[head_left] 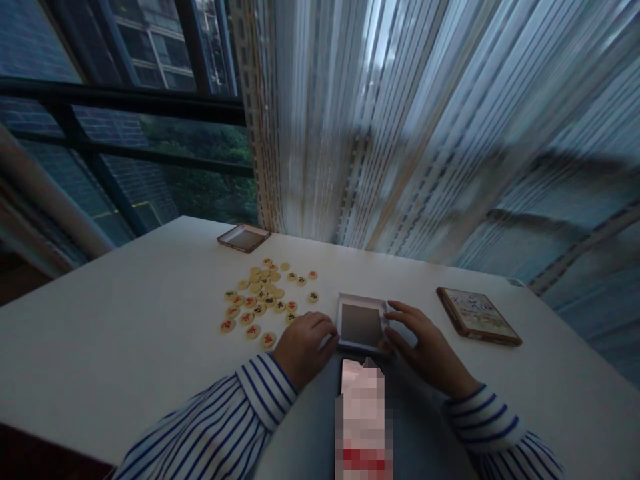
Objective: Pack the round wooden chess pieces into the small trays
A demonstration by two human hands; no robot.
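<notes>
A shallow open box with pale walls and a dark inside bottom lies on the table in front of me. My left hand is at its left wall, fingers curled and thumb against the edge. On the opposite side, my right hand grips the right wall, its index finger raised along the top corner. Left of the box, many round xiangqi pieces with red or black characters are scattered, some face down. Several lie close to my left hand, which partly covers one.
The white table has an open box tray at its far edge and a brown-sided box with a printed cover on the right. A phone, largely blurred out, is nearest me. String curtains hang behind.
</notes>
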